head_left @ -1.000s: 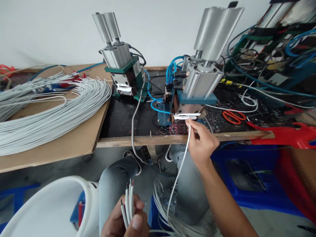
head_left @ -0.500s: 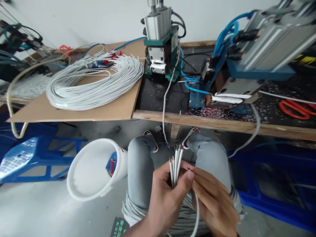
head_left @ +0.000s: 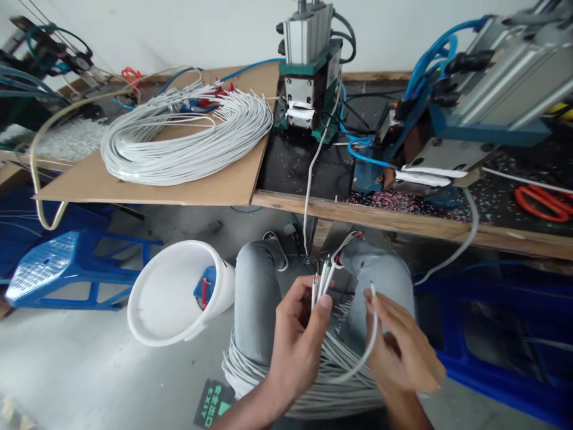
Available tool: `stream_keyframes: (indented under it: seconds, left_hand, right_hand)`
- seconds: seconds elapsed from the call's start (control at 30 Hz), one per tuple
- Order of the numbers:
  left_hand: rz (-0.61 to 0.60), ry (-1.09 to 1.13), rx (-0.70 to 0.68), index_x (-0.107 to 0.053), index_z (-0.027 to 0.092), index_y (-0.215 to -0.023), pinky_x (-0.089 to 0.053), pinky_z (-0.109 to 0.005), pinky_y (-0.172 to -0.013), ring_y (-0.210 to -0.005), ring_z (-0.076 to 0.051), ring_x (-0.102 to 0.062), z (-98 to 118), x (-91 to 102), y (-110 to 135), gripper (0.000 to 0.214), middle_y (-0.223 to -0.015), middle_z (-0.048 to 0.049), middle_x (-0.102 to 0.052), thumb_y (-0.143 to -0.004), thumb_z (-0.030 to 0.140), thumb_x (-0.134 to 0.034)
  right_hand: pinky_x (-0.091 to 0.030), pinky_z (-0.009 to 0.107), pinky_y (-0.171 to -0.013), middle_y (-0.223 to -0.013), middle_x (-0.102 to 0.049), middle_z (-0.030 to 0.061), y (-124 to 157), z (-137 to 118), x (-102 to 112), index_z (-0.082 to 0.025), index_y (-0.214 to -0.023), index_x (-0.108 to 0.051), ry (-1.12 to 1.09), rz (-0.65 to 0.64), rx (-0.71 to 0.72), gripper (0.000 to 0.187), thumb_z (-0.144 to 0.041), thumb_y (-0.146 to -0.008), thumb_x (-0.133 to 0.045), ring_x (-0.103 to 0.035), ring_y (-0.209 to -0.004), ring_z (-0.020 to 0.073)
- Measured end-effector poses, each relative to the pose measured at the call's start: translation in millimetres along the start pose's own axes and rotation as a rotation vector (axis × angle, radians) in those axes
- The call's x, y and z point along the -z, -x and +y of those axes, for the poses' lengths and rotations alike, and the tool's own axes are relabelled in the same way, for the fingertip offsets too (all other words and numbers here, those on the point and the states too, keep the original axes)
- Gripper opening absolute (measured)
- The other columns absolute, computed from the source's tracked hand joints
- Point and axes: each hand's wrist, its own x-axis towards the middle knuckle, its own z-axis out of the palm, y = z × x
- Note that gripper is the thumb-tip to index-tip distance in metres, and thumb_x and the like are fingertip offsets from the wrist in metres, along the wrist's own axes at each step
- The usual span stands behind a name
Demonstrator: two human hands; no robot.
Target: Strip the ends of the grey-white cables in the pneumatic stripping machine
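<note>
A bunch of white cables [head_left: 323,286] is gripped, ends up, by the left hand's [head_left: 293,337] fingers. To its right, apart, a single cable [head_left: 375,328] is pinched near its roughly upright tip by the right hand's [head_left: 403,346] fingers, its length curving down leftward.

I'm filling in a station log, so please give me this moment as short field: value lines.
Left hand: holds a bunch of white cable ends, tips up
Right hand: holds one white cable, its tip apart from the bunch
Lap: coiled cables lying across it
Bench left: large cable coil on cardboard
Machines: green-plated unit; larger blue-plated unit to its right
Bench right: orange handles
Floor: white bucket, blue plastic stool
</note>
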Motion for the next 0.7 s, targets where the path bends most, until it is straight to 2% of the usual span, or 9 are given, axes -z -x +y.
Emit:
stream_keyframes:
  seconds: [0.07,0.13,0.2,0.27,0.37,0.5,0.6,0.7]
  left_hand:
    - [0.034,-0.009,-0.012,-0.058,0.017,-0.096,-0.021,-0.021,-0.045,-0.049,-0.007,-0.027,-4,3.9,-3,0.026,-0.059,0.0075,-0.034,-0.096,0.043,-0.056]
    - [0.049,-0.018,-0.035,-0.055,0.017,-0.09,-0.023,-0.021,-0.043,-0.045,-0.006,-0.029,-5,7.7,-6,0.028,-0.055,0.0084,-0.035,-0.094,0.044,-0.058]
    - [0.048,-0.026,-0.041,-0.053,0.018,-0.088,-0.025,-0.021,-0.042,-0.042,-0.006,-0.029,-3,10.9,-6,0.027,-0.053,0.0095,-0.035,-0.094,0.044,-0.058]
    - [0.028,-0.039,-0.017,-0.051,0.019,-0.087,-0.027,-0.02,-0.042,-0.041,-0.006,-0.03,-1,12.3,-5,0.027,-0.053,0.0101,-0.036,-0.094,0.044,-0.058]
    - [-0.028,-0.053,0.025,-0.049,0.019,-0.087,-0.03,-0.02,-0.043,-0.042,-0.006,-0.032,0,8.0,0,0.027,-0.057,0.0093,-0.039,-0.094,0.044,-0.058]
    - [-0.127,-0.092,0.028,-0.054,0.017,-0.087,-0.031,-0.021,-0.043,-0.043,-0.007,-0.033,-1,-8.7,10,0.031,-0.058,0.007,-0.043,-0.093,0.047,-0.06]
    - [-0.149,-0.129,0.002,-0.054,0.018,-0.087,-0.027,-0.021,-0.04,-0.04,-0.006,-0.028,-6,-16.6,16,0.037,-0.055,0.0076,-0.039,-0.091,0.054,-0.058]
    - [-0.04,-0.168,-0.035,-0.058,0.019,-0.08,-0.023,-0.021,-0.038,-0.038,-0.007,-0.026,-3,-9.6,12,0.042,-0.049,0.0075,-0.034,-0.086,0.06,-0.06]
  right_hand:
    - [-0.068,0.045,-0.069,-0.1,-0.08,0.0024,3,29,-7,-0.044,-0.127,-0.059,0.063,-0.062,-0.084,0.058,-0.014,-0.078,-0.063,-0.076,-0.084,0.0324]
    - [-0.064,0.039,-0.047,-0.082,-0.08,0.0044,2,49,-10,-0.037,-0.125,-0.064,0.069,-0.147,-0.129,0.05,-0.017,-0.079,-0.062,-0.075,-0.061,0.0317]
    - [-0.054,0.031,-0.03,-0.065,-0.076,0.0022,-2,55,-7,-0.034,-0.122,-0.066,0.033,-0.209,-0.164,0.045,-0.018,-0.081,-0.06,-0.068,-0.042,0.028]
    - [-0.054,0.027,-0.032,-0.067,-0.077,0.0006,-8,43,1,-0.037,-0.119,-0.067,-0.048,-0.263,-0.188,0.041,-0.019,-0.083,-0.057,-0.069,-0.046,0.0258]
    - [-0.063,0.026,-0.047,-0.091,-0.079,-0.002,-24,3,13,-0.044,-0.118,-0.065,-0.232,-0.333,-0.216,0.041,-0.022,-0.085,-0.055,-0.076,-0.068,0.0238]
    - [-0.066,0.027,-0.061,-0.098,-0.079,-0.0026,-55,-45,21,-0.043,-0.12,-0.063,-0.439,-0.31,-0.249,0.042,-0.021,-0.087,-0.048,-0.077,-0.077,0.0237]
    - [-0.066,0.029,-0.059,-0.09,-0.079,-0.0036,-70,-55,31,-0.045,-0.114,-0.066,-0.479,-0.281,-0.209,0.04,-0.022,-0.086,-0.048,-0.077,-0.076,0.0263]
    - [-0.061,0.027,-0.043,-0.071,-0.076,-0.0054,-67,-41,49,-0.047,-0.1,-0.069,-0.379,-0.264,-0.134,0.035,-0.024,-0.085,-0.049,-0.073,-0.055,0.0266]
